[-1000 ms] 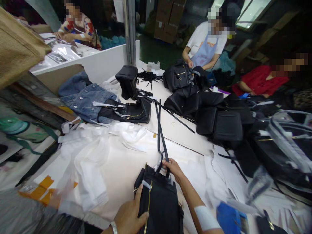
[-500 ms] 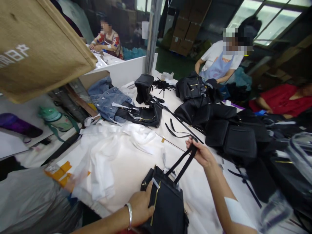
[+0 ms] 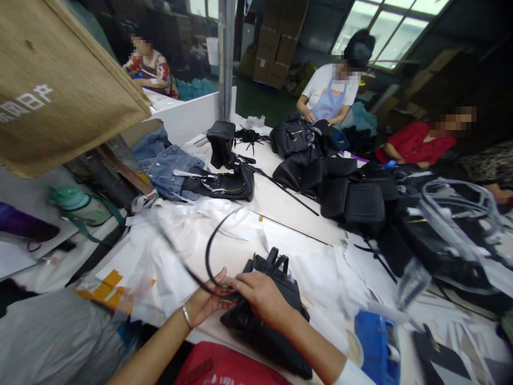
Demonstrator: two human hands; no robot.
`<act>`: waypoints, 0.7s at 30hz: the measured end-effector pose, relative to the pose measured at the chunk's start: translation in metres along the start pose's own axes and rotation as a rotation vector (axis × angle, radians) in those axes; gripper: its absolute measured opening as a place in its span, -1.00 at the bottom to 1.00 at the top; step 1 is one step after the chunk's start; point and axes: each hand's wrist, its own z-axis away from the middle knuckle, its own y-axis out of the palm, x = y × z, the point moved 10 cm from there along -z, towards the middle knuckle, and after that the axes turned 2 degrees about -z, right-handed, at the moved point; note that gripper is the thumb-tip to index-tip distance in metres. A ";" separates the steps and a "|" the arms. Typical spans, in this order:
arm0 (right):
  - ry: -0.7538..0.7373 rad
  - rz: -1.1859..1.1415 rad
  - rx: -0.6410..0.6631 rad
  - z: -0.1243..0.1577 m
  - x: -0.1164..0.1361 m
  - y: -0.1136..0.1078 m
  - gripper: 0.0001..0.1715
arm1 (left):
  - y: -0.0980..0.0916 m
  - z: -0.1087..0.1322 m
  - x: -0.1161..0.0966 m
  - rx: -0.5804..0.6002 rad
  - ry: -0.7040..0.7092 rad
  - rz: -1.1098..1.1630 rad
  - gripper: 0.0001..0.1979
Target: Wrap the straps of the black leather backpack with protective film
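A long thin black strap (image 3: 208,251) curves up and leftward from between my hands, part of it blurred. My left hand (image 3: 212,303), with a silver bangle at the wrist, pinches the strap. My right hand (image 3: 262,295) meets it there, fingers closed on the strap too; its fingertips partly hide the grip. Beneath my right hand and forearm lies a black bag (image 3: 294,291) on the white-covered table, its short top handles (image 3: 277,260) standing up. My right arm covers much of the bag's front.
Black bags (image 3: 364,202) crowd the right side. Denim cloth (image 3: 170,168) and another black bag (image 3: 236,184) lie farther off. A blue container (image 3: 377,345) stands at right. White sheets (image 3: 172,256) lie left. Co-workers sit across the table. A brown fabric panel (image 3: 72,91) hangs upper left.
My right hand has come down and left from the raised straps to meet my left hand. My left hand has left the bag's front. The strap now loops to the left.
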 end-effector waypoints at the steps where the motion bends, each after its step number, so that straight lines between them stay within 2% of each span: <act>1: -0.028 0.065 0.018 0.003 0.006 0.011 -0.56 | 0.012 0.007 0.006 0.129 -0.063 0.087 -0.41; 3: -0.050 0.169 0.006 0.008 0.007 0.023 -0.58 | 0.032 0.025 0.016 0.333 -0.161 0.196 -0.38; 4: -0.047 0.205 -0.019 0.010 0.004 0.025 -0.59 | 0.038 0.034 0.018 0.392 -0.173 0.224 -0.39; 8: 0.003 0.258 -0.137 0.012 -0.016 0.023 -0.62 | 0.050 0.060 0.014 0.485 -0.101 0.175 -0.45; 11: 0.051 0.241 -0.196 0.009 -0.025 0.017 -0.62 | 0.049 0.070 0.011 0.436 -0.087 0.031 -0.49; 15: 0.137 0.197 -0.230 0.004 -0.038 0.013 -0.57 | 0.032 0.070 0.005 0.278 -0.047 -0.152 -0.58; 17: 0.170 0.196 -0.220 0.000 -0.046 0.016 -0.53 | 0.024 0.068 0.007 0.217 -0.037 -0.195 -0.61; 21: 0.237 0.246 -0.152 -0.006 -0.055 0.024 -0.46 | 0.006 0.062 0.015 0.180 -0.062 -0.205 -0.63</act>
